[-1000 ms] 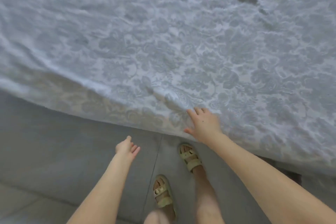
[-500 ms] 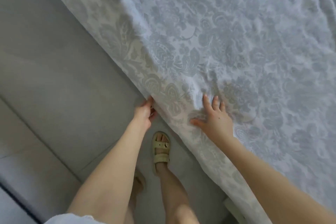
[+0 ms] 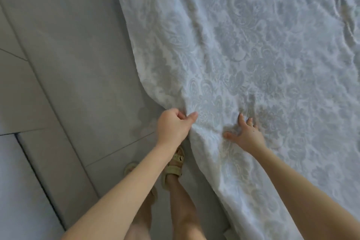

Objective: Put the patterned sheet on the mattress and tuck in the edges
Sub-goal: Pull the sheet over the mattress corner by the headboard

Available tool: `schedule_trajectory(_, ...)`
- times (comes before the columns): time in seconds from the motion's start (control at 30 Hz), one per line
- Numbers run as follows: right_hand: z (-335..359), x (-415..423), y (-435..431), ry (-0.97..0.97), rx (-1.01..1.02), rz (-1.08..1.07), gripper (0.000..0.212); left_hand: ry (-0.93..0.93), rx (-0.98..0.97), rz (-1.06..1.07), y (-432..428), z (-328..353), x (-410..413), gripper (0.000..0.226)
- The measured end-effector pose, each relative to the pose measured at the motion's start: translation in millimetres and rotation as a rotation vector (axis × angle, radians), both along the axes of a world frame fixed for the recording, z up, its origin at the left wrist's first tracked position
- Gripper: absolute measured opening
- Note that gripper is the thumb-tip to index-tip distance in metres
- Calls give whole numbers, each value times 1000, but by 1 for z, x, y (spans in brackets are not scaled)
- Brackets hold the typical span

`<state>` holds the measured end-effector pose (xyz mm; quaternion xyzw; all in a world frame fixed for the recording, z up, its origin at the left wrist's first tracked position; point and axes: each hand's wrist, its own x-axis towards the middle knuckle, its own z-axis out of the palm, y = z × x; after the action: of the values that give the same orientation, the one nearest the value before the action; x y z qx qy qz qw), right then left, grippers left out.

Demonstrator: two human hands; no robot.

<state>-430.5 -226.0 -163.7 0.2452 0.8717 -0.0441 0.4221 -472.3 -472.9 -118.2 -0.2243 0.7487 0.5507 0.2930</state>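
The patterned sheet (image 3: 253, 54), pale blue-white with a floral print, covers the mattress and fills the right and upper part of the head view. Its side hangs loose over the bed's edge toward the floor. My left hand (image 3: 172, 125) grips a bunched fold of the hanging edge, thumb on top. My right hand (image 3: 246, 133) lies flat on the sheet on top of the mattress, fingers spread, a short way right of the left hand. The mattress itself is hidden under the sheet.
Grey tiled floor (image 3: 68, 64) runs along the bed's left side. My feet in beige sandals (image 3: 174, 163) stand close against the bed's edge below my hands. A pale surface with a dark edge (image 3: 23, 191) sits at the lower left.
My left hand rose from beside the bed to the hanging edge and closed on it. My right hand stayed flat on the sheet. The view swung so the bed's edge runs diagonally.
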Motion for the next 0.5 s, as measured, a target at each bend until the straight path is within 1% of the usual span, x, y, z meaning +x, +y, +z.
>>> schedule_trajectory(0.1,10,-9,2,-86,44,72,99,-65,-76,-49,-25,-10,-12,46)
schedule_trajectory(0.13,15,-14,0,-120,87,120,93,-69,-118,-41,-37,-13,-16,46)
schedule_trajectory(0.17,21,-21,-3,-137,131,169,83,-62,-146,-20,-49,-14,-21,44)
schedule_trajectory(0.2,25,-30,-9,-108,168,200,67,-49,-163,3,-60,-15,-28,42)
schedule_trajectory(0.23,28,-41,-16,-39,186,214,49,-35,-179,23,-70,-17,-36,39)
schedule_trajectory(0.27,31,-55,-27,39,190,217,36,-25,-197,42,-79,-18,-47,36)
schedule_trajectory(0.3,35,-71,-38,115,193,224,30,-17,-209,65,-86,-21,-59,34)
schedule_trajectory(0.37,41,-108,-63,225,185,272,29,-14,-198,120,-95,-25,-87,31)
schedule_trajectory(0.5,47,-195,-106,328,75,348,36,-13,-171,176,-102,-29,-156,31)
